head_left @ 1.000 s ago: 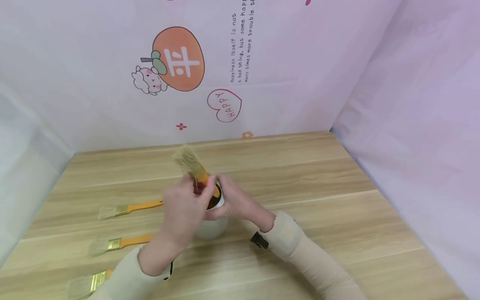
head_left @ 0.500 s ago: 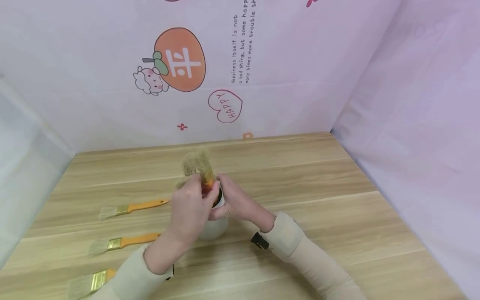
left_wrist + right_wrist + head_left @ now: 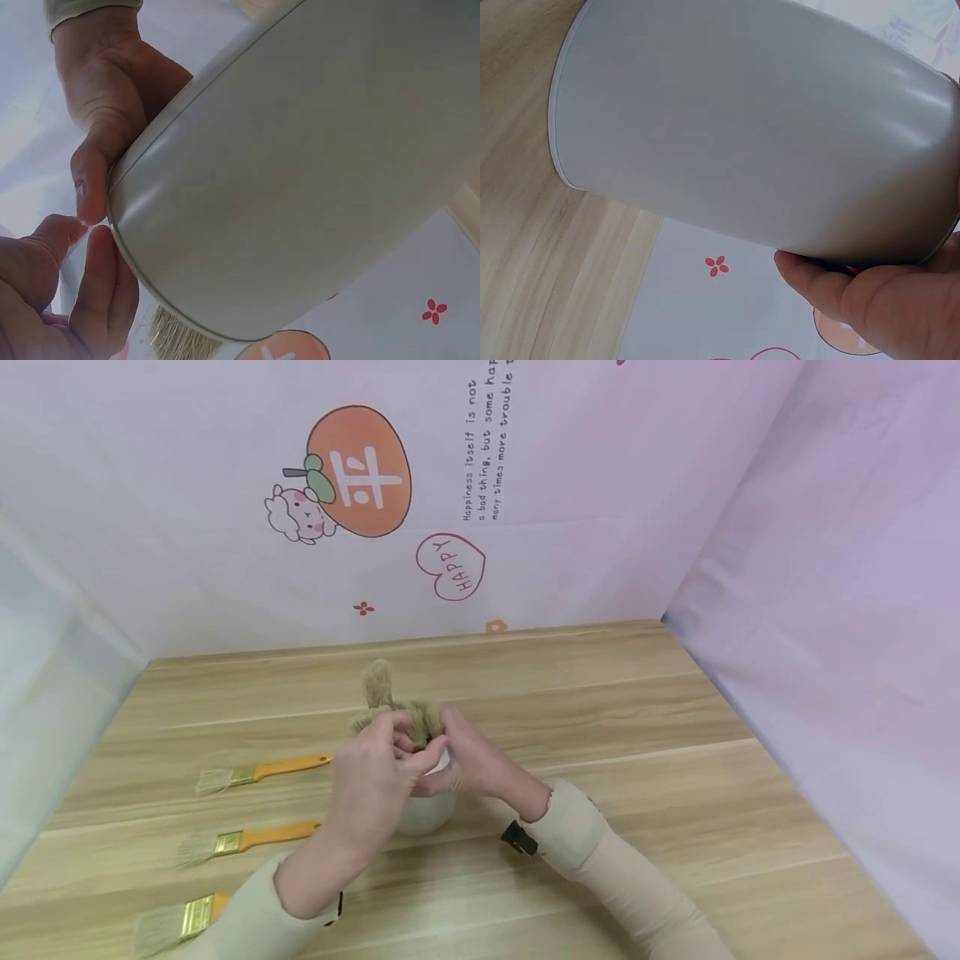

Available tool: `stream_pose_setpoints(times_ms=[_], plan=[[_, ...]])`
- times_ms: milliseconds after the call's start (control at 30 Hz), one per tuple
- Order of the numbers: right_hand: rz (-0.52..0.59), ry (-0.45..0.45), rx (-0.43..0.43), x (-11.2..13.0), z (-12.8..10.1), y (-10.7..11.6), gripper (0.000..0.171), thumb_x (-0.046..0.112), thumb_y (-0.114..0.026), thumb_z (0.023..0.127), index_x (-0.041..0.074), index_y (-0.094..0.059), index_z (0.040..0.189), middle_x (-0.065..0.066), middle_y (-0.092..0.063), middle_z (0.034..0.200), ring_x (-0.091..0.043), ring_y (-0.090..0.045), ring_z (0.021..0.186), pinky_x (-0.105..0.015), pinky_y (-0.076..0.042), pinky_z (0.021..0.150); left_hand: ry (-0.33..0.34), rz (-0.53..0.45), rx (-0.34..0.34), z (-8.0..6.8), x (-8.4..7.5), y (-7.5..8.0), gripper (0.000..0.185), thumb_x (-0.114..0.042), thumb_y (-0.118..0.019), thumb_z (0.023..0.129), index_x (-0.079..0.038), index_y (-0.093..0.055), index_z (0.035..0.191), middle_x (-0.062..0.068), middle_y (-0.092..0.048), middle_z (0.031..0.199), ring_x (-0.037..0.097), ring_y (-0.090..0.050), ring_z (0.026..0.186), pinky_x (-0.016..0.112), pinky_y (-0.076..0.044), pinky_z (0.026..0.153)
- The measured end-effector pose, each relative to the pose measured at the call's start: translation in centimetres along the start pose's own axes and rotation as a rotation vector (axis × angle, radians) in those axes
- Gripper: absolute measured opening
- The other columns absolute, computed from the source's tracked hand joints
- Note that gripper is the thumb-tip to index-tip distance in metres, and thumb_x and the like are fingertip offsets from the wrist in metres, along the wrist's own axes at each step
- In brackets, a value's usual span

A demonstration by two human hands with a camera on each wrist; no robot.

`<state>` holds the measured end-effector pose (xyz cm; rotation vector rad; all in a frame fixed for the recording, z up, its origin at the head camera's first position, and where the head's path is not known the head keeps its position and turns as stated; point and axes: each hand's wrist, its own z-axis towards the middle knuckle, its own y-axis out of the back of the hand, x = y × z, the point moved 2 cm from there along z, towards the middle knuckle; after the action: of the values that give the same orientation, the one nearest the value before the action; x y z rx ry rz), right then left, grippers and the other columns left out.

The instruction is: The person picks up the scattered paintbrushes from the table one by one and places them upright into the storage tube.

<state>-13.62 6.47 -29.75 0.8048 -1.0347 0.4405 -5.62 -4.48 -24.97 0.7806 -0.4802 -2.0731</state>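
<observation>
A white cylindrical brush holder (image 3: 423,817) stands on the table, its mouth partly hidden by my hands. My right hand (image 3: 480,762) grips it near the rim, with fingers along its side in the right wrist view. Several paintbrushes (image 3: 377,685) stick out of the mouth, bristles up. One brush (image 3: 426,718) sits low in it beside my left fingertips. My left hand (image 3: 371,777) is at the rim; in the left wrist view its thumb and bent fingers (image 3: 101,281) are slightly apart, with no handle showing between them.
Three flat paintbrushes with orange handles lie left on the wooden table (image 3: 637,760): a far one (image 3: 288,767), a middle one (image 3: 262,838) and a near one (image 3: 172,927), partly covered by my left sleeve. A printed white cloth (image 3: 562,568) hangs behind.
The brush in my left hand has gone down into the holder, so only its bristles show above the rim. My left hand has loosened from it. The right hand keeps its grip.
</observation>
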Motion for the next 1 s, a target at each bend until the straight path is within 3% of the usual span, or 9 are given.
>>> stream_pose_setpoints(times_ms=[133, 200, 400, 600, 767, 867, 1000], plan=[[-0.082, -0.091, -0.013, 0.2, -0.5, 0.1, 0.054, 0.015, -0.086, 0.068, 0.007, -0.048, 0.106, -0.006, -0.057, 0.092, -0.009, -0.053, 0.076, -0.021, -0.049, 0.068, 0.033, -0.036, -0.024, 0.2, 0.0, 0.6, 0.035, -0.007, -0.087, 0.063, 0.008, -0.062, 0.082, 0.010, -0.064, 0.062, 0.016, -0.062, 0.051, 0.026, -0.050, 0.045], [-0.101, -0.110, -0.013, 0.2, -0.6, 0.1, 0.056, 0.016, -0.086, 0.068, 0.006, -0.046, 0.107, -0.006, -0.055, 0.092, -0.009, -0.052, 0.074, -0.020, -0.048, 0.066, 0.018, -0.031, -0.028, 0.2, 0.0, 0.7, 0.035, -0.007, -0.087, 0.062, 0.008, -0.062, 0.083, 0.010, -0.064, 0.062, 0.016, -0.063, 0.051, 0.027, -0.050, 0.045], [-0.040, 0.013, 0.007, 0.2, 0.0, 0.1, 0.041, 0.015, -0.083, 0.070, 0.009, -0.056, 0.100, -0.004, -0.062, 0.086, -0.008, -0.056, 0.075, -0.023, -0.052, 0.073, -0.009, -0.011, -0.015, 0.3, -0.2, 0.9, 0.036, -0.007, -0.086, 0.063, 0.009, -0.061, 0.083, 0.012, -0.063, 0.062, 0.017, -0.063, 0.051, 0.027, -0.051, 0.046], [-0.095, -0.050, -0.008, 0.3, -0.4, 0.1, 0.053, 0.017, -0.086, 0.068, 0.009, -0.052, 0.108, -0.001, -0.060, 0.094, -0.004, -0.054, 0.081, -0.021, -0.050, 0.078, 0.000, -0.006, -0.019, 0.4, -0.4, 1.4, 0.032, -0.005, -0.085, 0.066, 0.009, -0.061, 0.082, 0.012, -0.063, 0.063, 0.018, -0.064, 0.054, 0.026, -0.052, 0.047], [-0.103, -0.071, -0.019, 0.1, -0.4, 0.0, 0.046, 0.015, -0.086, 0.066, 0.006, -0.054, 0.097, -0.005, -0.058, 0.081, -0.004, -0.047, 0.068, -0.022, -0.045, 0.064, 0.014, 0.016, -0.029, 0.7, -0.1, 1.9, 0.027, -0.002, -0.082, 0.066, 0.007, -0.059, 0.078, 0.010, -0.062, 0.061, 0.017, -0.063, 0.053, 0.028, -0.052, 0.047], [-0.095, -0.056, -0.023, 0.1, -0.2, 0.0, 0.044, 0.013, -0.087, 0.065, 0.008, -0.058, 0.099, -0.002, -0.063, 0.085, -0.004, -0.051, 0.072, -0.021, -0.048, 0.069, 0.054, -0.001, -0.029, 1.0, 0.1, 2.2, 0.026, -0.003, -0.081, 0.069, 0.007, -0.060, 0.079, 0.011, -0.063, 0.063, 0.018, -0.065, 0.054, 0.028, -0.053, 0.049], [-0.082, -0.064, -0.021, 0.1, 0.0, 0.1, 0.054, 0.014, -0.088, 0.065, 0.011, -0.060, 0.112, 0.000, -0.069, 0.101, -0.004, -0.059, 0.089, -0.021, -0.050, 0.084, 0.187, -0.061, -0.070, 1.5, 0.6, 3.3, 0.025, -0.005, -0.080, 0.072, 0.008, -0.062, 0.084, 0.015, -0.066, 0.068, 0.023, -0.068, 0.057, 0.020, -0.054, 0.052]])
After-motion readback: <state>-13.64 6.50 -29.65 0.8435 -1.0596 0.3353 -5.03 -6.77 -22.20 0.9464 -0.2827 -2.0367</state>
